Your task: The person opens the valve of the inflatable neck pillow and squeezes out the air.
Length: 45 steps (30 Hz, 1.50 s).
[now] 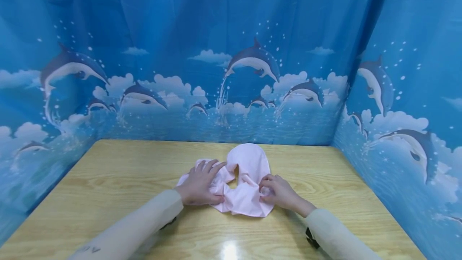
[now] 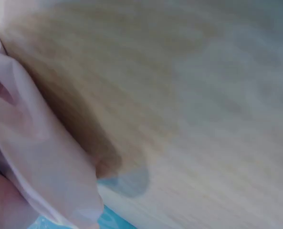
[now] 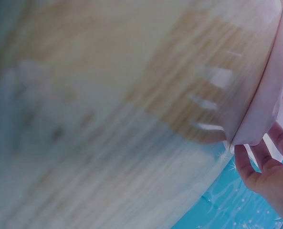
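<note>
Left hand (image 1: 200, 183) presses flat on the pink cloth (image 1: 247, 179) lying between both hands; right hand (image 1: 279, 191) pinches its edge.

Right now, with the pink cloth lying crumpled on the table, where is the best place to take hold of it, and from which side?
Probably the near bottom edge of the pink cloth, coming from the person's side. There the fabric bunches into raised folds between the left hand, which rests flat on it, and the right hand, which pinches its right edge. The far rounded part lies flat on the wooden table, harder to pinch.
</note>
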### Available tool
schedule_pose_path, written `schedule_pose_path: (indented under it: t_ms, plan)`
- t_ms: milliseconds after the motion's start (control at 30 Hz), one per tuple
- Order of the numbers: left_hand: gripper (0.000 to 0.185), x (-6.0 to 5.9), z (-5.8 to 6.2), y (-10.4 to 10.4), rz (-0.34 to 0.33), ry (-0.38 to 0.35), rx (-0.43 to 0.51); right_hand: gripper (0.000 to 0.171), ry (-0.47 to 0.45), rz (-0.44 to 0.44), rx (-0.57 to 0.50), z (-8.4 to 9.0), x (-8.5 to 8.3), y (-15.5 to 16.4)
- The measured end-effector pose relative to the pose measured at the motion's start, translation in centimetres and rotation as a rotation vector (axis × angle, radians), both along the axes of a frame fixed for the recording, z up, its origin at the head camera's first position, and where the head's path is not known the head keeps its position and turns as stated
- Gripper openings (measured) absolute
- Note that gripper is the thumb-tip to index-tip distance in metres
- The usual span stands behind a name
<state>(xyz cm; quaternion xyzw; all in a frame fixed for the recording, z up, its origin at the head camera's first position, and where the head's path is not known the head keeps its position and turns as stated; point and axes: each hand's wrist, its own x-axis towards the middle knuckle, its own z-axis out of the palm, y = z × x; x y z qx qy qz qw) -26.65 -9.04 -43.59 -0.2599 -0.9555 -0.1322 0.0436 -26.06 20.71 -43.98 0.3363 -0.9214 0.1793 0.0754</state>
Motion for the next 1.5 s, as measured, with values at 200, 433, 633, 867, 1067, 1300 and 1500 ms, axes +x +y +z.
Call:
schedule_pose_path:
  t_ms: [200,433,633,867,1067,1300,1500]
  plan:
    - [0.11,-1.1,0.2,0.2,-0.083,-0.033,-0.043,0.019,0.05,0.034,-0.037,-0.2,-0.1,0.0]
    - [0.114,-1.7,1.0,0.6,-0.182,-0.038,-0.096,0.02,0.1,0.066,-0.078,-0.2,0.0,0.1]
    - [0.114,-2.4,1.5,1.1,-0.234,-0.043,-0.144,0.018,0.023,0.009,-0.013,0.0,0.0,0.0]
    - [0.105,-3.2,1.4,1.6,-0.229,-0.097,-0.187,0.02,0.015,0.003,0.002,0.1,0.0,-0.1]
    - [0.096,-3.3,1.4,1.5,-0.258,-0.107,-0.184,0.018,0.035,0.009,0.002,0.0,0.0,-0.2]
    - [0.088,-3.2,1.7,1.6,-0.226,-0.184,-0.154,0.015,-0.03,-0.018,0.011,0.1,0.1,-0.3]
    - [0.085,-3.5,1.2,1.6,-0.201,-0.18,-0.149,0.015,-0.041,-0.002,-0.003,0.2,0.1,-0.3]
